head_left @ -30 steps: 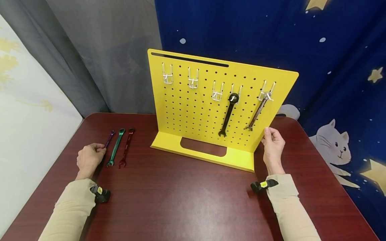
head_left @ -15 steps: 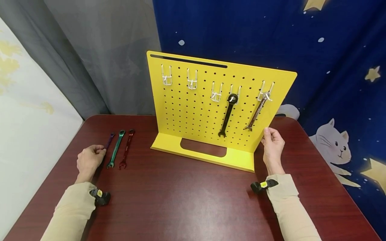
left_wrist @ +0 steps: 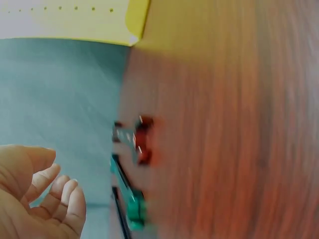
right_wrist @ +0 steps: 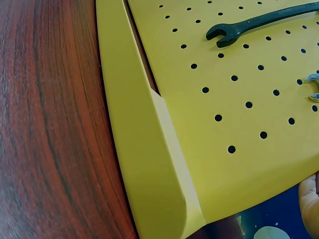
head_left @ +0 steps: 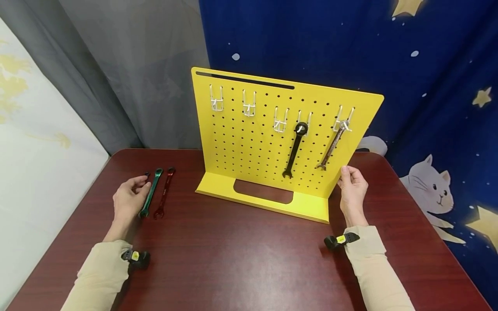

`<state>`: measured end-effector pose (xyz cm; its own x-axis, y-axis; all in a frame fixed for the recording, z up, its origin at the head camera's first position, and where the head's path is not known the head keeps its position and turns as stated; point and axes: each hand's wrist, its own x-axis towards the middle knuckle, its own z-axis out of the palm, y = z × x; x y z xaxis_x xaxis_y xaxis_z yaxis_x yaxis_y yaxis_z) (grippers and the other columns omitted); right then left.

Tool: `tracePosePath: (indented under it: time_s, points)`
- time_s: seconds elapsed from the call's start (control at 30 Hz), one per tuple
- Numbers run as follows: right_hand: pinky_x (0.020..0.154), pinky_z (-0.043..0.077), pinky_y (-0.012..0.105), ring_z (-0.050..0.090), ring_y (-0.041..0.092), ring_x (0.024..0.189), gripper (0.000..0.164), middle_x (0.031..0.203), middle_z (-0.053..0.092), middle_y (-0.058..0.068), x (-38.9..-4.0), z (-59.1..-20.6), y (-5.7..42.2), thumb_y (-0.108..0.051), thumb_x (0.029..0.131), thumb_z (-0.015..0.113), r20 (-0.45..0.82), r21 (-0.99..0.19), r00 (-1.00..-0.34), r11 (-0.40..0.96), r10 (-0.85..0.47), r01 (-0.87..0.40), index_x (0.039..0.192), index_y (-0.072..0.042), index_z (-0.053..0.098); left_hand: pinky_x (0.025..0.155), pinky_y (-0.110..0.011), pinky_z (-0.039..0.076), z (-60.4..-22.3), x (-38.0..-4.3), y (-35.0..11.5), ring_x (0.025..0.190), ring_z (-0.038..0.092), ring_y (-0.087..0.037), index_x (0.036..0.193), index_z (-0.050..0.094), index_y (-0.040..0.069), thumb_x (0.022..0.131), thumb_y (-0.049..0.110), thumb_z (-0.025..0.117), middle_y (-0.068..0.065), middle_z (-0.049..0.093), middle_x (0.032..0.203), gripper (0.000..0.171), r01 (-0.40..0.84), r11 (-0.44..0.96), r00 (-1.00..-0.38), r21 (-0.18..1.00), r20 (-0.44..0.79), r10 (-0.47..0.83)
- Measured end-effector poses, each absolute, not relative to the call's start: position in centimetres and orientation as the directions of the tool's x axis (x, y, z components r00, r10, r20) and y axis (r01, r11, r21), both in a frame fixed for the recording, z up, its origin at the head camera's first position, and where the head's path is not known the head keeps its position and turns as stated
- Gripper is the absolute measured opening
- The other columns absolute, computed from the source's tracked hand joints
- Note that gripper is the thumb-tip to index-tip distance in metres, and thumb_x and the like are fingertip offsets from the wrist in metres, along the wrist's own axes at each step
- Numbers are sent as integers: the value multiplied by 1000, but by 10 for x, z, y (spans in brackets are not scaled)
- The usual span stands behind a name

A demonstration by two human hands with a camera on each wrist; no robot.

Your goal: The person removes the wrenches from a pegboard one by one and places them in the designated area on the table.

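Note:
My left hand (head_left: 130,201) hovers over the left of the table, its fingers loosely bent and, in the left wrist view, nothing between them. Beneath it lies a small purple wrench (head_left: 147,174), mostly hidden in the head view and a dark strip in the left wrist view. A green wrench (head_left: 151,192) and a red wrench (head_left: 165,192) lie to its right. With thumb and fingers, my right hand (head_left: 353,190) pinches the right edge of a yellow pegboard (head_left: 249,151). On the board hang a black wrench (head_left: 294,151) and a silver wrench (head_left: 332,147).
Several white wire hooks (head_left: 249,108) are fixed to the board; three at its left and middle carry nothing. The board's foot (head_left: 311,207) rests on the dark red table (head_left: 241,259). Grey and blue curtains (head_left: 272,34) hang behind.
My left hand has let go of the purple wrench's near end, risen and shifted right and forward over it. The right hand stays at the board's edge.

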<state>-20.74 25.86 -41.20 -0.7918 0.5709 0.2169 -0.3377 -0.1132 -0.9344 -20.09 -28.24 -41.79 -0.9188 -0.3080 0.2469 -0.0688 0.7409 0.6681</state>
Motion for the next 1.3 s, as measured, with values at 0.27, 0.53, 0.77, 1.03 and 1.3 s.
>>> tracePosePath:
  time_s: [0.27, 0.53, 0.77, 1.03, 1.3]
  points:
    - [66, 48, 21, 54, 11, 72, 9, 79, 64, -2, -206, -412, 258, -15, 90, 62, 208, -937, -792, -115, 574, -330, 87, -8, 65, 65, -13, 39, -412, -197, -260, 71, 40, 22, 120, 63, 6, 92, 24, 60, -16, 68, 105, 33, 21, 715, -930, 699, 276, -243]
    - [66, 49, 21, 54, 11, 71, 8, 78, 64, -2, -206, -412, 258, -13, 91, 61, 218, -933, -791, -116, 572, -341, 86, -8, 65, 65, -12, 39, -407, -194, -239, 75, 44, 22, 120, 63, 10, 93, 27, 59, -11, 69, 105, 33, 84, 690, -939, 719, 289, -188]
    - [66, 49, 21, 54, 11, 71, 10, 79, 64, -2, -207, -414, 259, -16, 90, 62, 212, -934, -793, -121, 571, -336, 87, -7, 66, 63, -9, 39, -404, -193, -226, 75, 48, 18, 119, 64, 11, 92, 26, 61, -11, 67, 107, 32, 125, 649, -943, 751, 294, -158]
    - [65, 48, 21, 53, 11, 70, 11, 78, 63, -1, -207, -414, 259, -17, 89, 63, 218, -930, -790, -123, 573, -345, 87, -7, 65, 65, -7, 39, -402, -193, -217, 78, 48, 19, 118, 64, 9, 91, 24, 63, -12, 67, 109, 31, 155, 624, -941, 766, 307, -144]
    - [64, 47, 20, 52, 10, 69, 9, 76, 62, -2, -205, -412, 259, -16, 90, 62, 224, -930, -790, -116, 570, -348, 86, -9, 66, 64, -7, 40, -399, -193, -204, 80, 48, 17, 119, 63, 9, 92, 25, 61, -12, 67, 112, 32, 200, 605, -944, 771, 316, -91]
